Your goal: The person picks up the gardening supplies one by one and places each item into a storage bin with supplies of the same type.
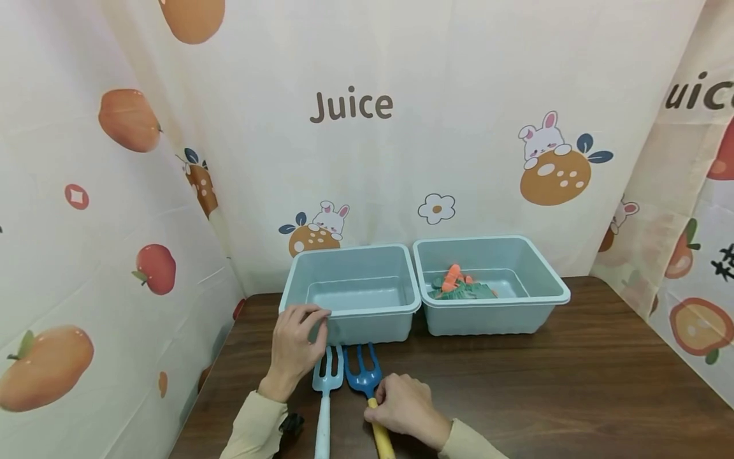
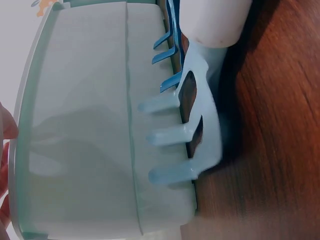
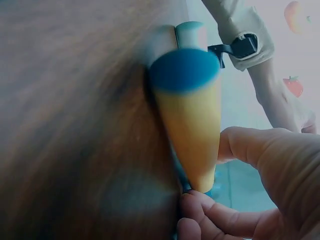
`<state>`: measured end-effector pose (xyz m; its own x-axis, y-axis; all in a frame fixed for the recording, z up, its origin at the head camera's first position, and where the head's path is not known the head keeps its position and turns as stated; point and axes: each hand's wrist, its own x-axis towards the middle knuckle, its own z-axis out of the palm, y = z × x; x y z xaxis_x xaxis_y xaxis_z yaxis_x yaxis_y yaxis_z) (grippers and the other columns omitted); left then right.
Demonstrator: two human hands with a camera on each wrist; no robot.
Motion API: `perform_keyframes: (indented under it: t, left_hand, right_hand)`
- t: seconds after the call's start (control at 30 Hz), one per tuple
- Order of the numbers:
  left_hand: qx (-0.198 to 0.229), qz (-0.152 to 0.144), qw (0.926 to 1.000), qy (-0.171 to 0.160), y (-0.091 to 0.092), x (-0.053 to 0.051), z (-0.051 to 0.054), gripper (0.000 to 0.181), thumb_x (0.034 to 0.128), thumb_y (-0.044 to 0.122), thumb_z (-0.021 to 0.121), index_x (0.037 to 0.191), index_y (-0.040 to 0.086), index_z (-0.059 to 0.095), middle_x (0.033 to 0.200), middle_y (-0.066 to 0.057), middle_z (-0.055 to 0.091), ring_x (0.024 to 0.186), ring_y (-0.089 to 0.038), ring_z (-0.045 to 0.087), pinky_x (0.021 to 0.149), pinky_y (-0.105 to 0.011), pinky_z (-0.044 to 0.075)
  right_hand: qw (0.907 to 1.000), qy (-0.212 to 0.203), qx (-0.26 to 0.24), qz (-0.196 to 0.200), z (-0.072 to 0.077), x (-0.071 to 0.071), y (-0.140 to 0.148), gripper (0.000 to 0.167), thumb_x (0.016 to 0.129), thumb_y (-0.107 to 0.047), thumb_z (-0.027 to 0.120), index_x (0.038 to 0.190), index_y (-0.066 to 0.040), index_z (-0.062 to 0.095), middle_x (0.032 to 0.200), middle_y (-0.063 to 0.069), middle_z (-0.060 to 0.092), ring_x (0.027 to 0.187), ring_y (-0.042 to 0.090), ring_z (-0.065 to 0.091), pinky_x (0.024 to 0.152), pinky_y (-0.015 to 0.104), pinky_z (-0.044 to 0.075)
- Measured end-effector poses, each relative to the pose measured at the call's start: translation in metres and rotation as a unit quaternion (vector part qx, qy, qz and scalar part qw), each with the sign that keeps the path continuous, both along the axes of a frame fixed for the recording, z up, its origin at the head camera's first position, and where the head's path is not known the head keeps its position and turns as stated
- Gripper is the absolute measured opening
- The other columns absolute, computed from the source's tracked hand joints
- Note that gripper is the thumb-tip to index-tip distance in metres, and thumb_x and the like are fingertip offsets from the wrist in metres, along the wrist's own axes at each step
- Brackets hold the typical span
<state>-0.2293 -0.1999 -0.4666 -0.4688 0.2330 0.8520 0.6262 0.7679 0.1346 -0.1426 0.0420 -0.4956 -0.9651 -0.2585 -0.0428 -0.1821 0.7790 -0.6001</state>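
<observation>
left hand (image 1: 295,341) at the left bin (image 1: 367,329), right hand (image 1: 404,405) on the blue fork (image 1: 364,381)

from my end of the feed, i have the left hand at the near left corner of the left bin, fingers bent over the rim and thumb against the outside of the front wall, pinching it lightly. the right hand is mostly closed: thumb and fingers grip the yellow handle (image 3: 192,120) of the blue fork, close to the head. the blue fork lies on the brown table (image 1: 545,370), tines towards the front of the left bin, and its handle runs back towards the person. at the near end i can see a blue end cap (image 3: 185,72), a little blurred.

just to its left lies the light blue fork (image 1: 327,382), set roughly alongside, its tines also pointing at the bin wall. neither hand holds that one. i cannot tell whether either set of tines touches the plastic.

the right bin (image 1: 487,319) stands just beside the left one, both with their long sides towards me. inside it i make out orange pieces (image 1: 452,279) and green leafy pieces (image 1: 467,292), gathered towards the left end. behind both bins hangs a pale cloth (image 1: 459,57) printed with fruit, rabbits and the word "juice". a black device (image 1: 292,424) sits at the left wrist.
</observation>
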Motion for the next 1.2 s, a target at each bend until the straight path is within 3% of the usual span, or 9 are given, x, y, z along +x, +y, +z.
perform_keyframes:
  t: [0.2, 0.4, 0.53, 0.9, 1.2]
  left_hand:
    - [0.004, 0.003, 1.0000, -0.003, -0.002, 0.001, 0.000, 0.016, 0.0883, 0.010, 0.077, 0.103, 0.013, 0.083, 0.103, -0.006, 0.076, 0.098, -0.028, 0.066, 0.084, -0.051, 0.056]
    - [0.003, 0.001, 1.0000, 0.004, -0.003, 0.000, 0.000, 0.018, 0.0887, 0.010, 0.076, 0.104, 0.014, 0.083, 0.104, -0.006, 0.076, 0.097, -0.029, 0.067, 0.084, -0.051, 0.055]
    - [0.002, 0.001, 0.9999, 0.017, -0.002, 0.000, 0.000, 0.018, 0.0880, 0.010, 0.075, 0.103, 0.013, 0.083, 0.104, -0.006, 0.076, 0.096, -0.029, 0.067, 0.083, -0.050, 0.055]
    - [0.002, 0.001, 1.0000, 0.003, -0.002, -0.001, -0.001, 0.016, 0.0894, 0.011, 0.075, 0.104, 0.013, 0.083, 0.104, -0.006, 0.075, 0.096, -0.029, 0.066, 0.084, -0.050, 0.055]
    - [0.001, 0.002, 1.0000, 0.008, -0.001, -0.002, -0.002, 0.017, 0.0889, 0.011, 0.075, 0.104, 0.013, 0.083, 0.104, -0.006, 0.075, 0.095, -0.029, 0.065, 0.083, -0.050, 0.055]
  right_hand:
    - [0.9999, -0.012, -0.002, -0.004, 0.001, 0.001, 0.017, 0.021, 0.074, -0.039, 0.084, 0.067, -0.028, 0.067, 0.062, -0.015, 0.059, 0.054, 0.008, 0.052, 0.050, 0.030, 0.040]
    - [0.9984, -0.019, -0.053, 0.002, 0.000, -0.002, 0.034, 0.011, 0.078, -0.031, 0.081, 0.078, -0.024, 0.073, 0.058, -0.017, 0.064, 0.055, 0.007, 0.059, 0.052, 0.030, 0.043]
    - [0.9958, -0.015, -0.087, 0.021, -0.001, -0.006, 0.044, 0.009, 0.079, -0.026, 0.078, 0.086, -0.021, 0.078, 0.065, -0.017, 0.068, 0.056, 0.005, 0.061, 0.054, 0.028, 0.046]
    - [0.9840, 0.046, -0.144, 0.095, -0.002, -0.015, 0.067, 0.009, 0.091, -0.024, 0.080, 0.099, -0.021, 0.084, 0.088, -0.017, 0.078, 0.076, -0.003, 0.065, 0.071, 0.020, 0.054]
    - [0.9751, 0.082, -0.171, 0.116, 0.002, -0.016, 0.075, 0.010, 0.095, -0.027, 0.081, 0.103, -0.022, 0.085, 0.096, -0.012, 0.080, 0.079, -0.003, 0.066, 0.071, 0.020, 0.057]
